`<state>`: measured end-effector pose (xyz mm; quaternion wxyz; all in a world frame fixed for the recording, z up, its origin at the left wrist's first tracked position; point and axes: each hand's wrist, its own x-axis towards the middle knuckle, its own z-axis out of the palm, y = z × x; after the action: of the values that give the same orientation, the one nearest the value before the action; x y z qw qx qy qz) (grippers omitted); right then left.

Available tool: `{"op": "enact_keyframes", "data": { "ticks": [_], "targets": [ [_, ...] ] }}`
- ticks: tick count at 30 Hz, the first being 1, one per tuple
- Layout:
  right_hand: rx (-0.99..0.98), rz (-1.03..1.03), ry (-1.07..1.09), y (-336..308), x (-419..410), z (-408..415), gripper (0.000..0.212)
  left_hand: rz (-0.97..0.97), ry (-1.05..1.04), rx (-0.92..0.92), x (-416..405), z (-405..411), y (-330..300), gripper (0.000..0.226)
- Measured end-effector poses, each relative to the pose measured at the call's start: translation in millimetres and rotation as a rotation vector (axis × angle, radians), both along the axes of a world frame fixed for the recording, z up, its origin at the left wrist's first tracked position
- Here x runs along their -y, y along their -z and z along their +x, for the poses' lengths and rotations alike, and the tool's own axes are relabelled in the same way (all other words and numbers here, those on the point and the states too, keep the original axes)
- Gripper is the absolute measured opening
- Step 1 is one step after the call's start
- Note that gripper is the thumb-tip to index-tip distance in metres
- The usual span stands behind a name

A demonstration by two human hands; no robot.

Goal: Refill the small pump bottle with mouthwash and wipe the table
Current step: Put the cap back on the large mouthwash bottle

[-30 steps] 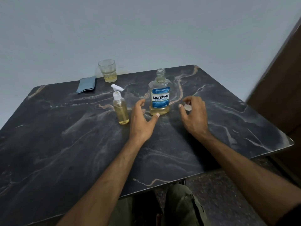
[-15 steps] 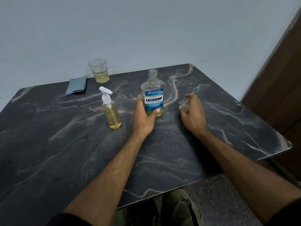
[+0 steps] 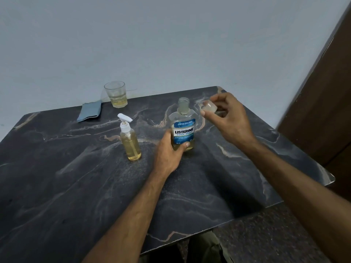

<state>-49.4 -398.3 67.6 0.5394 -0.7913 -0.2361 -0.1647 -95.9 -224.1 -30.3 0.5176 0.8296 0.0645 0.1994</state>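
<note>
Listerine mouthwash bottle (image 3: 182,128) stands upright on the marble table (image 3: 237,177), neck uncapped. Left hand (image 3: 168,152) grips its lower body, thumb across the front, likely steadying it for recapping. Right hand (image 3: 228,114) pinches the clear cap (image 3: 209,106) in its fingertips, just right of the neck and raised. Small pump bottle (image 3: 130,139), pump on, nearly full, stands left of the left fingers. Blue cloth (image 3: 89,112) and glass (image 3: 115,94) lie well beyond, untouched.
</note>
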Motion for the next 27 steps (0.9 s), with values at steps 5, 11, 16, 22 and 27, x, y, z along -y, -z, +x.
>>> {"op": "enact_keyframes", "data": {
  "ticks": [5, 11, 16, 22, 27],
  "targets": [
    [0.125, -0.29, -0.124, -51.2, -7.0, 1.8, 0.034, -0.024, 0.03, 0.0, -0.1, -1.4, -0.9, 0.052],
    [0.16, -0.598, -0.276, -86.9, -23.7, 9.8, 0.035, -0.057, 0.052, -0.004, -1.8, -3.0, -1.1, 0.046],
    [0.153, -0.757, -0.333, -99.1, -37.7, 14.3, 0.03, -0.068, 0.061, 0.012, -1.8, -1.9, 0.7, 0.046],
    [0.167, -0.801, -0.297, -90.9, -40.5, 15.0, 0.033, -0.077, 0.076, 0.028, -2.5, -0.5, 3.1, 0.048],
    [0.14, -0.698, -0.171, -78.1, -46.2, 9.8, 0.039, -0.078, 0.075, 0.029, -1.9, -1.9, 2.2, 0.047]
  ]
}}
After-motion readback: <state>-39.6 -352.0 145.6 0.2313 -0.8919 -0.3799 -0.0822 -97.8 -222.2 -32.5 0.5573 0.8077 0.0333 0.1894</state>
